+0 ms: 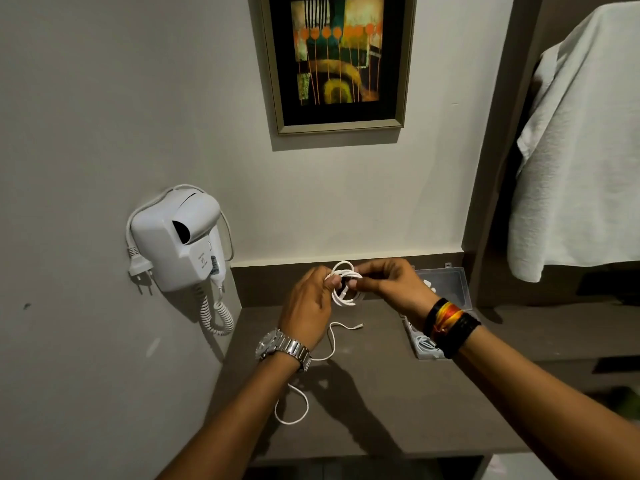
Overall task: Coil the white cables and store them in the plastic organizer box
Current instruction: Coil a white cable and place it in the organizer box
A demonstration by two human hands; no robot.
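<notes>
Held above the far middle of the dark grey-brown table [374,403]: thin white cable [343,282], partly wound into a small round coil of several loops. Left hand [306,306], steel-link watch [282,348] at wrist: grip clenched on the coil's left side, fingertips pinching the loops. Right hand [391,284], black, red and yellow wristbands [450,325] at wrist: grip clenched on the coil's upper right side, thumb and fingers pinching. Uncoiled remainder of same cable trailing down from the coil onto the table, plug end [360,326] lying just below the hands, another loose loop [292,405] nearer the front edge, left of centre. At the far right corner of the table: clear plastic organizer box [446,282], lid raised against the back wall, partly hidden behind right wrist. Inside the box's tray: white coiled cable [424,342] visible; compartment cannot be told. On the left wall, beside the table's left edge: white wall-mounted hair dryer [180,240].
</notes>
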